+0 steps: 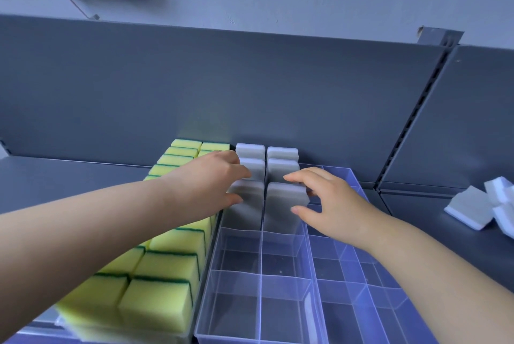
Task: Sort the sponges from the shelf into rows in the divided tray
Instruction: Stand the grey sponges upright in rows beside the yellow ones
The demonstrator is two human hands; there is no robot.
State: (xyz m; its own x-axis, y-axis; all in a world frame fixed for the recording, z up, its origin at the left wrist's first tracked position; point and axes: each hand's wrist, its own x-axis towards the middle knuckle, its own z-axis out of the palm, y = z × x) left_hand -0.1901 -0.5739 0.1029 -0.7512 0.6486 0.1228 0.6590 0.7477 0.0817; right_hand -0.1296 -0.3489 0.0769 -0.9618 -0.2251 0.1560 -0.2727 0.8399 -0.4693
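Grey sponge (249, 191) half behind left hand (212, 176)

On my feed the left hand (214, 176) and the right hand (328, 199) are both bare. The left forearm (97, 221), from the lower left of the frame, and the right forearm (431, 257), from the lower right, are bare to the frame's edge. The right thumbnail (294, 208) looks short and plain.

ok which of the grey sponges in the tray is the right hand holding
The front grey sponge of the right column: the right hand pinches it, while the left hand holds its left neighbour.
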